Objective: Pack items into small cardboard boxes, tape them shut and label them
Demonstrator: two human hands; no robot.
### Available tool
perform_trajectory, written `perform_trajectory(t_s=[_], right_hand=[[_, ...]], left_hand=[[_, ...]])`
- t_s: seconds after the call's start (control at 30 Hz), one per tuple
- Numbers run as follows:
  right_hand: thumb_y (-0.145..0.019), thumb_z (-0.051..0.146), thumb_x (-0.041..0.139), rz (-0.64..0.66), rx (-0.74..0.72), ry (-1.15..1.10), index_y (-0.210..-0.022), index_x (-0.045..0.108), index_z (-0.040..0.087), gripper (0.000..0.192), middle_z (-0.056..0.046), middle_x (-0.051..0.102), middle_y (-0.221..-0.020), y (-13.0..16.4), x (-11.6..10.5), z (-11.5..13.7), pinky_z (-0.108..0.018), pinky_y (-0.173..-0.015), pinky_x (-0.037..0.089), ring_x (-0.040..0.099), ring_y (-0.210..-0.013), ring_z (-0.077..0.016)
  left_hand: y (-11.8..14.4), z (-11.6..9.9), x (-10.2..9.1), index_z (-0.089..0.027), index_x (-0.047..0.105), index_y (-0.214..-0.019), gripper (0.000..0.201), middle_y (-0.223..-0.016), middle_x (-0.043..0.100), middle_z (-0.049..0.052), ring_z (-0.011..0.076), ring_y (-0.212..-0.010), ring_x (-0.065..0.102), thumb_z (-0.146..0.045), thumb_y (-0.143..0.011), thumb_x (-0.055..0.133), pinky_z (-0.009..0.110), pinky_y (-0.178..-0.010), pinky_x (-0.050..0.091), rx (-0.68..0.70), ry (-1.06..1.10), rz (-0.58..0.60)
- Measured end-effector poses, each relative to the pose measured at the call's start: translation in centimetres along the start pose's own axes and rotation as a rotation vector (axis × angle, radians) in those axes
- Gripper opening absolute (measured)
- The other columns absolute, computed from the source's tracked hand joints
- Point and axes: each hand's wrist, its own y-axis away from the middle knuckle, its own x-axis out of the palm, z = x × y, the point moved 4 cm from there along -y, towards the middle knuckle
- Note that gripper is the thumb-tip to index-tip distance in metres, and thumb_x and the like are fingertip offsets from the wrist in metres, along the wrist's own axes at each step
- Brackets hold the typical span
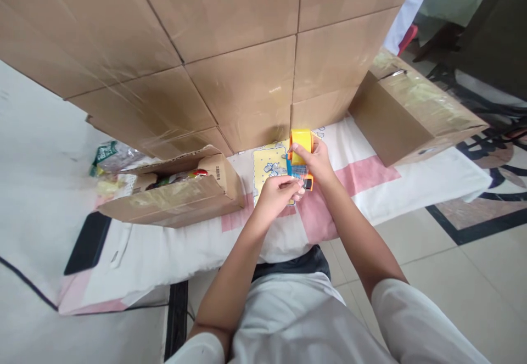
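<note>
The left hand (275,192) is bending its fingers inward and pointing them to the right, thumb and fingertips drawing together in a pinch beside the lower end of a tape dispenser (295,169); whether it is gripping a strip of tape there, I cannot tell. The right hand (319,161) is curling partly closed around the dispenser from the right, its thumb lying across the yellow roll (301,138) at the top.

Both forearms are reaching forward and converging, the left slanting up to the right, the right slanting up to the left, so the hands are nearly meeting in front of the body. The right hand is sitting slightly farther forward than the left.

The dispenser is showing in front of a yellow printed patch on a white and pink cloth (197,243). Behind it, a stack of cardboard boxes (242,78) is rising. An open box (173,207) is standing to the left, and a taped box (395,119) is resting to the right.
</note>
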Motion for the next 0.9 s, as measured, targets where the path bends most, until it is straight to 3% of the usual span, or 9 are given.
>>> perform_trajectory(t_s=[0.17, 0.37, 0.63, 0.9], right_hand=[[-0.069, 0.052, 0.084, -0.029, 0.014, -0.003, -0.083, 0.062, 0.022, 0.040, -0.002, 0.069, -0.074, 0.0, -0.1, 0.2, -0.034, -0.064, 0.058, 0.065, -0.065, -0.0187], [-0.064, 0.060, 0.088, -0.084, 0.029, -0.054, -0.086, 0.060, 0.023, 0.052, -0.001, 0.067, -0.077, -0.3, -0.7, 0.3, -0.038, -0.070, 0.062, 0.066, -0.067, -0.0188], [-0.070, 0.061, 0.084, -0.085, 0.055, -0.116, -0.089, 0.063, 0.023, 0.048, -0.002, 0.065, -0.081, -0.8, -1.8, -0.1, -0.039, -0.070, 0.063, 0.067, -0.070, -0.0201], [-0.078, 0.076, 0.067, -0.111, -0.031, -0.012, -0.093, 0.060, 0.024, 0.054, -0.008, 0.071, -0.096, -0.9, -2.2, -0.1, -0.044, -0.079, 0.062, 0.071, -0.101, -0.0315]], left_hand=[[0.3, 0.4, 0.3, -0.013, 0.074, -0.087, 0.024, -0.074, 0.072, 0.006, 0.0077, -0.054, 0.054, -0.034, -0.077, 0.077, 0.020, -0.048, 0.035, -0.012, 0.009, -0.015], [0.6, 0.2, 1.0, -0.014, 0.074, -0.084, 0.027, -0.068, 0.069, 0.003, 0.0064, -0.049, 0.047, -0.041, -0.081, 0.074, 0.020, -0.046, 0.033, 0.061, -0.066, 0.004], [1.1, 0.8, 2.0, -0.015, 0.072, -0.084, 0.028, -0.066, 0.068, 0.003, 0.0078, -0.048, 0.047, -0.042, -0.086, 0.066, 0.022, -0.047, 0.036, 0.090, -0.112, 0.032], [1.9, 1.4, 2.1, -0.016, 0.062, -0.071, 0.032, -0.061, 0.054, -0.003, 0.0079, -0.051, 0.047, -0.042, -0.090, 0.064, 0.022, -0.050, 0.034, 0.183, -0.181, 0.020]])
